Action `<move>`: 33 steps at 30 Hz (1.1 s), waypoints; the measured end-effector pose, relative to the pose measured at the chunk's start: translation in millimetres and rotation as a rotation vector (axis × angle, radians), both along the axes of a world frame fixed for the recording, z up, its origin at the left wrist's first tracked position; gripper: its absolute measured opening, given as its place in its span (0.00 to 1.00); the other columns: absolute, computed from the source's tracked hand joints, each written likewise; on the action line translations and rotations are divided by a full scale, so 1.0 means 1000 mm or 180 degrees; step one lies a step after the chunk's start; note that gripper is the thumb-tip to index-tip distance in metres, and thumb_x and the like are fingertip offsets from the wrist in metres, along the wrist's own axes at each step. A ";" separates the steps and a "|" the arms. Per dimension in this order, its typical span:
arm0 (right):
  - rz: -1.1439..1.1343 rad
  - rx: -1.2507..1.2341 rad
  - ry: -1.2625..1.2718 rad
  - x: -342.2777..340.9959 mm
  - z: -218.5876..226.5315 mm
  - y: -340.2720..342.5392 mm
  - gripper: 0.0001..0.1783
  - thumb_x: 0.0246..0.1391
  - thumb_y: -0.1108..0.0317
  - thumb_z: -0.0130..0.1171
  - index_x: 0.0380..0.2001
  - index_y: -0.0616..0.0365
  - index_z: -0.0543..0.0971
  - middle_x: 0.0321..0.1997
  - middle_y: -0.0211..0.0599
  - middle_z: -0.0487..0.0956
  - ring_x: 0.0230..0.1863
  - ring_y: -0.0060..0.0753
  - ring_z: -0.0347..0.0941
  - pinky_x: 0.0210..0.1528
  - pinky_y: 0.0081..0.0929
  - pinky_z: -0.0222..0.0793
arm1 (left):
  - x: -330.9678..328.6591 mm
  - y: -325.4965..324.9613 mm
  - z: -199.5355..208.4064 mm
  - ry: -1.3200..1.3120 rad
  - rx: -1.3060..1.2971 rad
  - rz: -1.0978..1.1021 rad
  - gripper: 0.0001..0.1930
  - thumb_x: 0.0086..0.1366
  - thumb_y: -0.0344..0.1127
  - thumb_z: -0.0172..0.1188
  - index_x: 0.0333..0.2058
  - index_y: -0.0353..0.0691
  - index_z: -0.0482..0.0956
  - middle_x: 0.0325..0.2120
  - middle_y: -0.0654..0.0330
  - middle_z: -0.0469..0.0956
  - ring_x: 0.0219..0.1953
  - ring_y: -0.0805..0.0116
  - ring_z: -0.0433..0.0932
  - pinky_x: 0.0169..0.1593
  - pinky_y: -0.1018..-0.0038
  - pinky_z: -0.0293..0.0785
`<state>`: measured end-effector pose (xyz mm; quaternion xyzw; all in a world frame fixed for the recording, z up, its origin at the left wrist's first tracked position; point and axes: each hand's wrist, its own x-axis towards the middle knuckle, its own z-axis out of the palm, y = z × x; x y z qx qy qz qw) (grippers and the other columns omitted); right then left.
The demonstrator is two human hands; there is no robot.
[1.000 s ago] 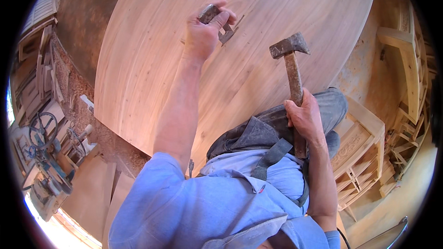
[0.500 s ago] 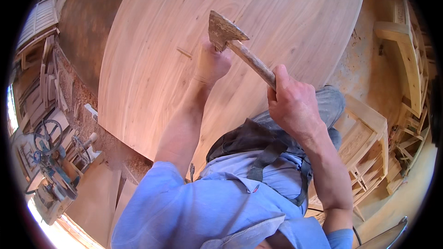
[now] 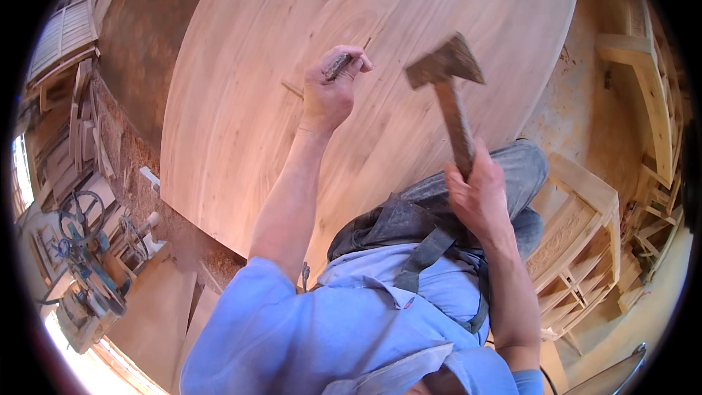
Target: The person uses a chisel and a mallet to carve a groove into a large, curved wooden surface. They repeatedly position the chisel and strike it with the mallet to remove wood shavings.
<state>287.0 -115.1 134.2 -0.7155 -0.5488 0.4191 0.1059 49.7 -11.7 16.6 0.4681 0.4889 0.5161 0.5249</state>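
My left hand (image 3: 333, 91) is closed around a short chisel-like tool (image 3: 338, 66); only its worn grey upper end shows above the fist. That hand is over a large pale wooden panel (image 3: 241, 88) with a curved edge. Right of it, my right hand (image 3: 479, 194) grips the wooden handle of a hatchet (image 3: 455, 124). The rusty hatchet head is raised above the panel, apart from the left hand, and slightly blurred. A small wooden sliver (image 3: 292, 89) lies beside my left wrist, partly hidden by it.
Carved wooden furniture frames (image 3: 578, 219) stand close on the right, with a curved wooden piece (image 3: 647, 95) farther off. On the left are a machine with a handwheel (image 3: 80, 212), stacked boards and sawdust (image 3: 197, 230). My bent knee (image 3: 523, 161) is by the panel's near right edge.
The hatchet has swung right, away from my left hand, and its head has turned. My right hand has dropped slightly lower. The left fist has tilted, showing the tool's end.
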 end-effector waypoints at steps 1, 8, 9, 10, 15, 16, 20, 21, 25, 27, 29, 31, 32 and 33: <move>-0.0229 -0.0132 0.0073 0.011 -0.007 -0.013 0.11 0.59 0.70 0.58 0.40 0.63 0.69 0.24 0.55 0.78 0.28 0.58 0.79 0.32 0.45 0.75 | 0.002 0.000 0.001 0.0030 0.0013 -0.0025 0.07 0.70 0.18 0.57 0.39 0.36 0.82 0.33 0.62 0.82 0.39 0.73 0.80 0.46 0.76 0.77; -0.1449 -0.0560 0.1088 0.026 -0.010 -0.010 0.07 0.60 0.73 0.61 0.34 0.58 0.71 0.21 0.26 0.74 0.16 0.16 0.70 0.18 0.20 0.66 | -0.012 0.068 0.037 -0.0257 -0.0388 0.0113 0.05 0.66 0.25 0.62 0.40 0.36 0.82 0.31 0.61 0.84 0.37 0.73 0.79 0.43 0.74 0.76; -0.1393 -0.0579 0.1057 0.025 -0.012 -0.011 0.07 0.61 0.72 0.60 0.34 0.58 0.71 0.21 0.28 0.74 0.16 0.19 0.70 0.19 0.21 0.67 | -0.021 0.079 0.043 -0.0541 -0.0307 0.0346 0.09 0.64 0.23 0.61 0.43 0.37 0.81 0.35 0.59 0.84 0.39 0.71 0.79 0.44 0.73 0.74; -0.1371 -0.0643 0.1101 0.025 -0.017 -0.009 0.07 0.61 0.72 0.60 0.34 0.59 0.71 0.21 0.28 0.74 0.16 0.19 0.70 0.18 0.21 0.67 | -0.030 0.083 0.045 -0.0915 -0.0204 0.0290 0.12 0.65 0.23 0.60 0.47 0.37 0.80 0.40 0.57 0.83 0.44 0.68 0.78 0.47 0.71 0.74; -0.1253 -0.0962 0.1097 0.025 -0.017 0.003 0.08 0.60 0.72 0.61 0.34 0.60 0.71 0.21 0.28 0.74 0.17 0.19 0.70 0.19 0.22 0.68 | -0.052 0.062 0.028 -0.2139 -0.0277 0.0005 0.23 0.63 0.19 0.58 0.56 0.41 0.77 0.62 0.48 0.72 0.61 0.61 0.72 0.57 0.66 0.71; -0.1278 -0.0987 0.1114 0.025 -0.019 0.003 0.08 0.61 0.72 0.61 0.34 0.60 0.71 0.21 0.28 0.74 0.17 0.19 0.71 0.19 0.22 0.68 | -0.049 0.056 0.022 -0.2204 -0.0338 0.0056 0.23 0.63 0.18 0.58 0.57 0.41 0.77 0.63 0.47 0.71 0.61 0.61 0.72 0.57 0.66 0.71; -0.1294 -0.1058 0.1197 0.026 -0.018 0.005 0.08 0.61 0.71 0.61 0.34 0.60 0.71 0.21 0.29 0.74 0.17 0.20 0.71 0.19 0.22 0.69 | -0.040 0.048 0.000 -0.1440 -0.0354 0.0516 0.17 0.62 0.21 0.68 0.49 0.39 0.78 0.48 0.47 0.82 0.52 0.59 0.80 0.58 0.64 0.74; -0.1305 -0.1078 0.1201 0.026 -0.017 0.005 0.08 0.61 0.71 0.61 0.34 0.60 0.71 0.21 0.29 0.74 0.17 0.20 0.71 0.19 0.22 0.69 | -0.036 0.048 -0.004 -0.1341 -0.0392 0.0843 0.16 0.61 0.23 0.72 0.45 0.38 0.78 0.40 0.49 0.86 0.42 0.58 0.84 0.55 0.65 0.77; -0.1298 -0.1062 0.1177 0.027 -0.018 0.004 0.08 0.61 0.71 0.61 0.34 0.59 0.71 0.22 0.29 0.74 0.17 0.20 0.71 0.19 0.22 0.69 | -0.028 0.047 -0.009 -0.1110 -0.0607 0.1131 0.13 0.62 0.23 0.70 0.44 0.35 0.79 0.40 0.48 0.86 0.40 0.58 0.85 0.51 0.66 0.80; -0.1299 -0.1080 0.1143 0.025 -0.016 0.006 0.08 0.61 0.71 0.61 0.34 0.59 0.71 0.22 0.29 0.74 0.17 0.20 0.71 0.19 0.22 0.69 | -0.025 0.046 -0.007 -0.1102 -0.0548 0.1138 0.11 0.63 0.22 0.69 0.43 0.33 0.80 0.41 0.47 0.86 0.41 0.58 0.86 0.50 0.66 0.81; -0.1311 -0.1082 0.1141 0.025 -0.017 0.005 0.08 0.61 0.71 0.61 0.34 0.59 0.71 0.22 0.29 0.74 0.17 0.20 0.71 0.19 0.22 0.68 | -0.023 0.046 -0.001 -0.0630 -0.0692 0.0893 0.08 0.65 0.21 0.65 0.43 0.31 0.81 0.41 0.47 0.86 0.43 0.57 0.86 0.49 0.66 0.82; -0.1316 -0.1062 0.1189 0.025 -0.018 0.004 0.08 0.61 0.71 0.60 0.34 0.59 0.71 0.22 0.28 0.74 0.17 0.20 0.71 0.19 0.22 0.68 | -0.022 0.047 0.010 -0.0281 -0.0762 0.0731 0.08 0.66 0.20 0.61 0.43 0.29 0.82 0.42 0.47 0.86 0.45 0.57 0.86 0.48 0.66 0.82; -0.1302 -0.1057 0.1196 0.025 -0.018 0.004 0.08 0.61 0.71 0.60 0.34 0.59 0.71 0.22 0.28 0.74 0.17 0.20 0.71 0.19 0.22 0.68 | -0.020 0.046 0.017 -0.0173 -0.0766 0.0685 0.08 0.67 0.19 0.59 0.44 0.28 0.82 0.42 0.47 0.86 0.45 0.57 0.86 0.49 0.66 0.82; -0.1295 -0.1049 0.1201 0.025 -0.018 0.004 0.08 0.61 0.71 0.60 0.34 0.59 0.71 0.22 0.28 0.74 0.17 0.20 0.71 0.19 0.22 0.68 | -0.017 0.045 0.020 -0.0068 -0.0767 0.0632 0.09 0.67 0.19 0.57 0.44 0.27 0.82 0.43 0.47 0.86 0.46 0.57 0.86 0.49 0.67 0.83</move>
